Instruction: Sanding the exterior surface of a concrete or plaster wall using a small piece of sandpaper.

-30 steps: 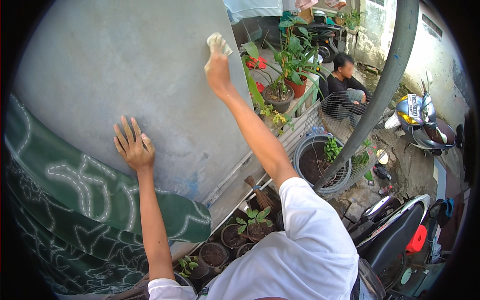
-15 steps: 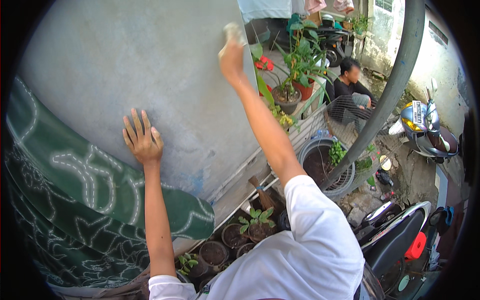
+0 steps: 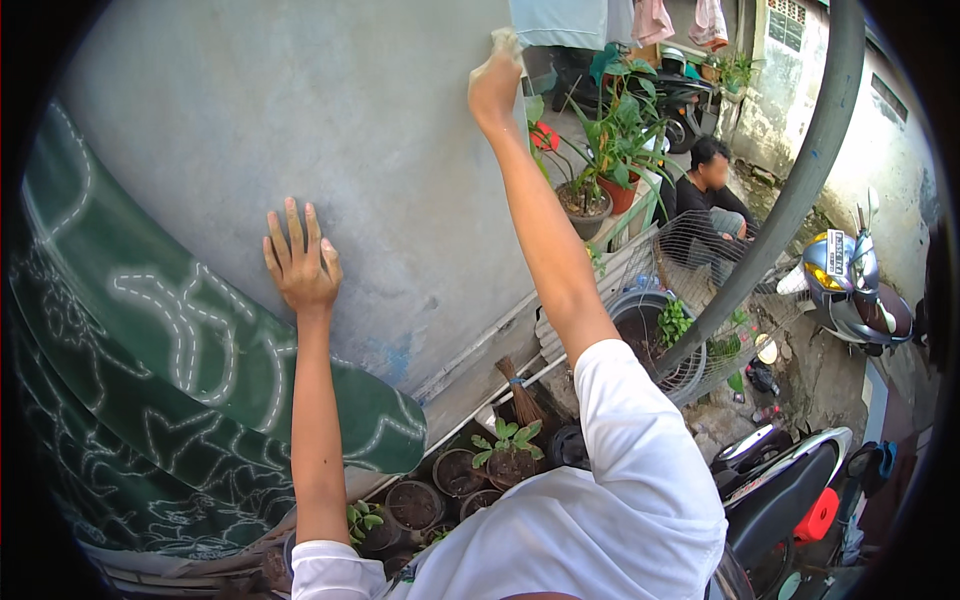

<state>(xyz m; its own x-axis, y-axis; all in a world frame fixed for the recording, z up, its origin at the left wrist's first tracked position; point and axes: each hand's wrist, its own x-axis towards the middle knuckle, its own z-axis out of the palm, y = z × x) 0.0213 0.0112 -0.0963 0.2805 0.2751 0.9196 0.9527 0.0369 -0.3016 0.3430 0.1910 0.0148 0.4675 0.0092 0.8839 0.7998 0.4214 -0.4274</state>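
Note:
My left hand lies flat on a grey, smooth wall, fingers spread and pointing up, holding nothing. Up near the wall's right edge, my right hand is closed round a pale, crumpled pad. That pad looks pressed to the wall; its exact kind is blurred and partly hidden by the fingers. Below and left of my left hand, a green sheet with white dashed patterns hangs in a thick fold over the wall's lower part. A faint blue smear marks the wall to the right of the sheet.
Several potted plants stand at the wall's foot beside a small broom. Taller plants and a wire mesh are to the right. A grey pole crosses there. A seated person and parked motorbikes are beyond.
My right hand with the pale pad has moved up and closer to the wall's right edge. My left hand stays flat on the wall. The whole view has shifted slightly.

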